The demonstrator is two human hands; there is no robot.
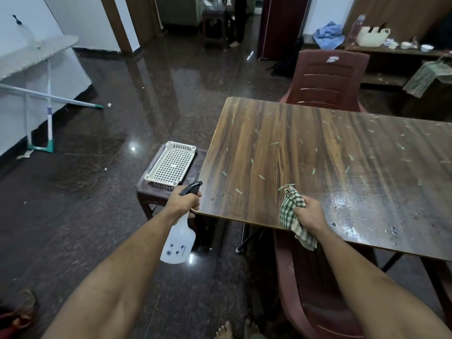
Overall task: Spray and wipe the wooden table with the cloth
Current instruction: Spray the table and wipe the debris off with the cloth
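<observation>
The wooden table [305,148] fills the right half of the head view, strewn with small pale green scraps, and its near right part shines wet. My left hand [186,201] is shut on the neck of a white spray bottle [179,241] with a black nozzle, held just off the table's near left corner, with the nozzle toward the tabletop. My right hand [309,212] grips a bunched green-and-white checked cloth [292,211] at the table's near edge. Part of the cloth hangs down over the edge.
A white plastic basket [171,165] rests on a brown stool [151,192] left of the table. One maroon chair [327,79] stands at the far side, another [315,289] below the near edge. A mop [49,118] leans at the left wall. My bare feet [234,330] stand on the dark glossy floor.
</observation>
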